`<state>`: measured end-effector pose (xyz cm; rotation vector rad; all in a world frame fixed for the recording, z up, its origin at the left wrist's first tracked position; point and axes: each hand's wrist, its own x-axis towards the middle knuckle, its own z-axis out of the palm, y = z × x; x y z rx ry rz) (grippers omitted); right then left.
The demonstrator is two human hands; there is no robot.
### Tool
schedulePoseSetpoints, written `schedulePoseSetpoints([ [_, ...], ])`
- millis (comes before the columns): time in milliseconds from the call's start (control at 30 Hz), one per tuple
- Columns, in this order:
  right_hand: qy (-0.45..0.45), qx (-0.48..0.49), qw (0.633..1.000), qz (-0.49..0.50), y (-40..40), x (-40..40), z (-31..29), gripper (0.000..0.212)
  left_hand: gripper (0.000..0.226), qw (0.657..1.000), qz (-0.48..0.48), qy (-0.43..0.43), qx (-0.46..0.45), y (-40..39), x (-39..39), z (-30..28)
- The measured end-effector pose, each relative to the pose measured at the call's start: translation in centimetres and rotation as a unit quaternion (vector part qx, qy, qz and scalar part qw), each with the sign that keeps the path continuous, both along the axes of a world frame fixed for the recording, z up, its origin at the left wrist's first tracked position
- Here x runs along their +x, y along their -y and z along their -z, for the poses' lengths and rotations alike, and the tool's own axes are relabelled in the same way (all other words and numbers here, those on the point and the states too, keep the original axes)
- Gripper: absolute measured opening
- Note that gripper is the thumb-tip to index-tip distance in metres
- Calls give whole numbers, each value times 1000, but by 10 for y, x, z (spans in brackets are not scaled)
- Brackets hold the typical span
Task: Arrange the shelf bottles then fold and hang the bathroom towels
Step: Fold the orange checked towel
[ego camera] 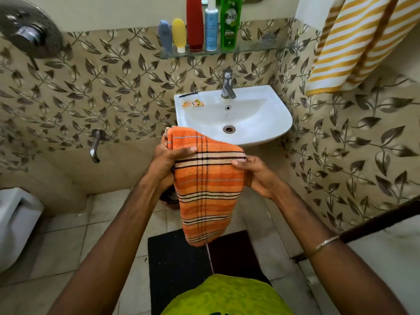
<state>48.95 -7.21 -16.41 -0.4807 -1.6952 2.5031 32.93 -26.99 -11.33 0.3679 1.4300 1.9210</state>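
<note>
Bottles (200, 26) stand lined up above; both grips, left hand (169, 163) and right hand (255, 172), clasp the folded orange towel (205, 185), unhung.

I can read one word only: "Vatika", in white letters on the green bottle (230, 21) standing on the glass shelf (261, 48). The smaller print beneath it is too fine for me.

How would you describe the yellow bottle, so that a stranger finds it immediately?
Look above the white sink to the glass shelf on the wall. Five bottles stand there in a row; the yellow bottle is second from the left, short, resting on its white cap, between grey and red ones.
</note>
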Motion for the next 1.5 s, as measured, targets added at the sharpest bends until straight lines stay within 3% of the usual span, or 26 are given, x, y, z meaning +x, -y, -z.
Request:
schedulePoseSetpoints([
  [133,-10,14,1000,-1,4,-7,-7,41,60,999,19,25,-20,8,-8,-1],
  [300,-18,5,999,40,9,-16,-20,22,34,993,65,94,-43,11,-6,3],
  [367,-18,-4,999,50,8,-17,-24,21,45,992,81,94,-39,12,-1,7],
  [500,-18,-37,997,64,1,-18,-29,27,90,984,160,81,1,14,7,22],
  [567,-17,-55,995,76,-3,-18,-31,39,99,969,228,88,27,15,12,27],
  [667,-37,-84,994,56,-13,-14,-31,48,86,962,268,57,1,14,18,23],
  [767,-53,-92,994,21,-26,-8,-33,70,57,972,232,0,-21,0,25,16],
  [867,-37,-19,999,-9,-41,-3,-36,69,39,983,171,-57,-32,-21,31,9],
  [967,4,56,998,-11,-56,4,-38,71,43,987,125,-86,-45,-40,33,5],
  [1067,24,76,995,52,-69,10,-43,72,41,990,100,-94,-44,-60,35,-4],
  [1200,30,87,980,179,-84,14,-51,92,39,994,84,-67,-26,-91,41,-17],
  [1267,15,115,974,195,-95,19,-56,92,43,991,105,-74,-27,-104,42,-23],
  [1400,1,248,959,140,-120,34,-72,87,48,975,138,-143,-96,-125,33,-32],
  [1500,18,388,905,173,-132,40,-88,66,37,965,122,-189,-132,-142,27,-44],
])
